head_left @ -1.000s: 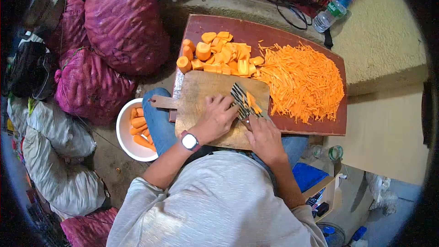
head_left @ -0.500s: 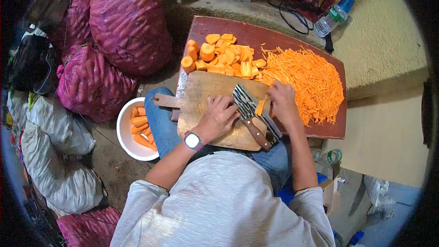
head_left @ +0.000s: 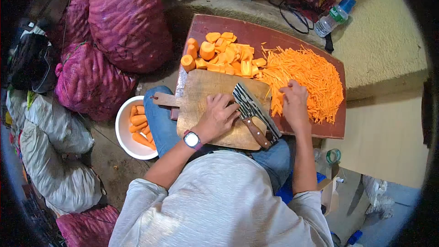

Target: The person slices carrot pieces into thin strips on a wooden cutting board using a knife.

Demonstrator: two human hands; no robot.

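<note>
My left hand (head_left: 222, 113) rests on the wooden cutting board (head_left: 196, 93), fingers bent and apart, with nothing visible in it. Its fingertips are close to a cleaver (head_left: 250, 105) lying slanted on the board, dark-patterned blade pointing away and brown wooden handle (head_left: 257, 133) towards me. Whether they touch the cleaver is not clear. At the near-left edge of a heap of shredded carrot (head_left: 311, 84) is my right hand (head_left: 295, 103), its fingers loosely curled and apart. Carrot chunks and slices (head_left: 228, 55) lie beyond the board.
The board lies partly on a dark red tabletop (head_left: 201, 27). A white bowl (head_left: 122, 132) of peeled carrots stands at the left. Full pink mesh sacks (head_left: 128, 23) and white sacks (head_left: 59, 132) line the left side. A plastic bottle (head_left: 334, 16) lies at the upper right.
My right hand has moved right, from beside the cleaver blade to the shredded heap. The carrot strips by its fingers are gone from the blade. My left hand stays in place.
</note>
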